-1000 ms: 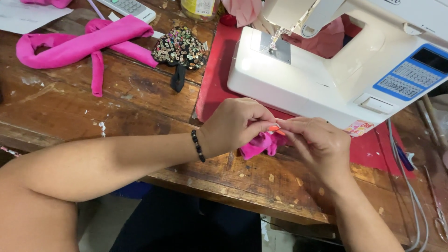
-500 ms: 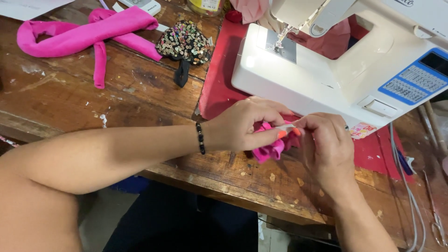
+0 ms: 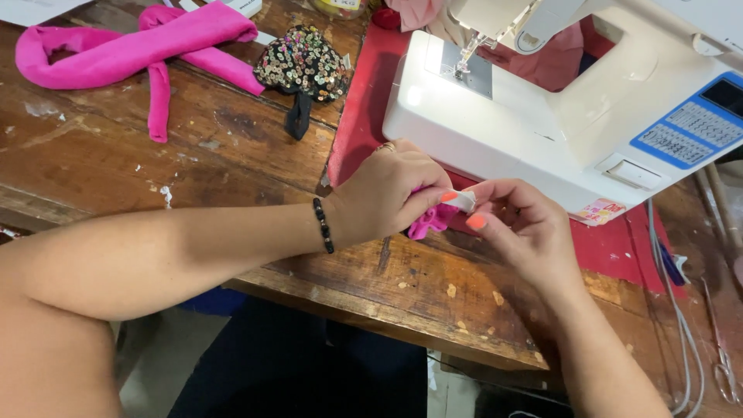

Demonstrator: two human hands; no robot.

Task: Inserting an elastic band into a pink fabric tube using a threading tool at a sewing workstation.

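My left hand (image 3: 383, 197) and my right hand (image 3: 522, 228) meet just in front of the white sewing machine (image 3: 557, 101). Between them they pinch a small bunched piece of pink fabric (image 3: 429, 222) with a small white strip (image 3: 463, 201) at the fingertips. The left wrist wears a black bead bracelet (image 3: 323, 225), and a ring sits on one left finger. Most of the pink piece is hidden inside my left palm.
A long pink fabric tube (image 3: 131, 50) lies at the far left of the wooden table (image 3: 101, 155). A black sequinned piece (image 3: 303, 66) rests beside it. A red mat (image 3: 360, 108) lies under the machine. Cables (image 3: 665, 271) and scissors (image 3: 724, 364) sit at the right edge.
Both hands have stayed together on the pink piece, shifting slightly. The white strip now shows at the fingertips.
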